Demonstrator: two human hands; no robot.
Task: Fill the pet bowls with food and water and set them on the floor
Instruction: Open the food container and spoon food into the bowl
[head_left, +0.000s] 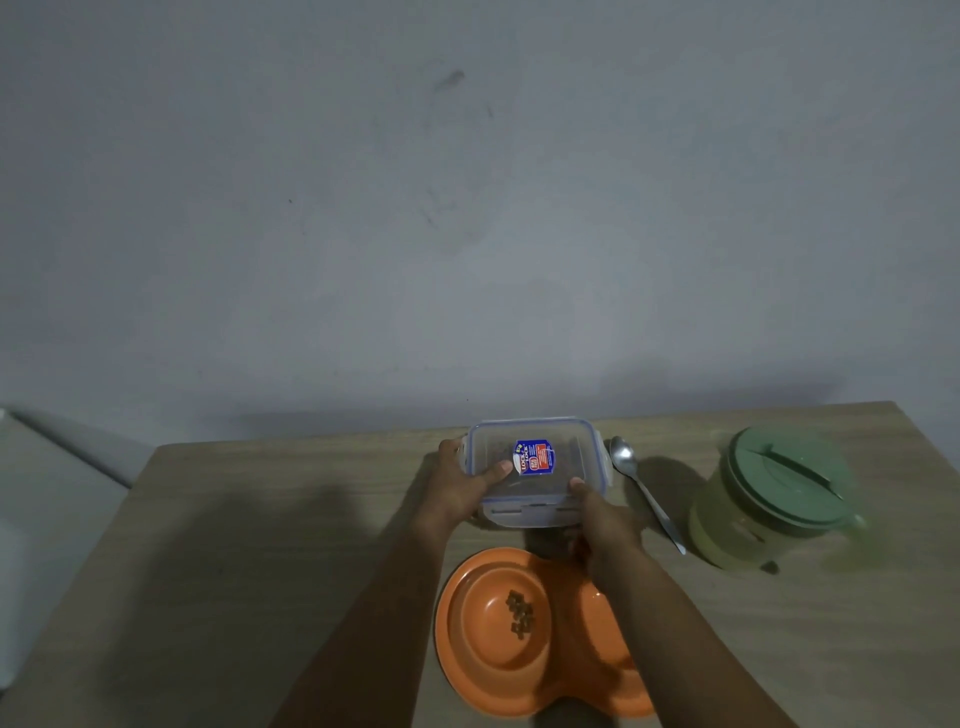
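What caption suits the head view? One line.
Left hand and right hand hold a clear rectangular plastic container beyond an orange plastic double pet bowl with some kibble.

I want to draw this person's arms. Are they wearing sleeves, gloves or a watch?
No. The left hand and right hand are bare, and so are both forearms as far as the picture shows: no sleeves, gloves, watch or bracelet.

orange bowl (450, 623) — 2nd well mostly hidden under the right forearm (660, 623).
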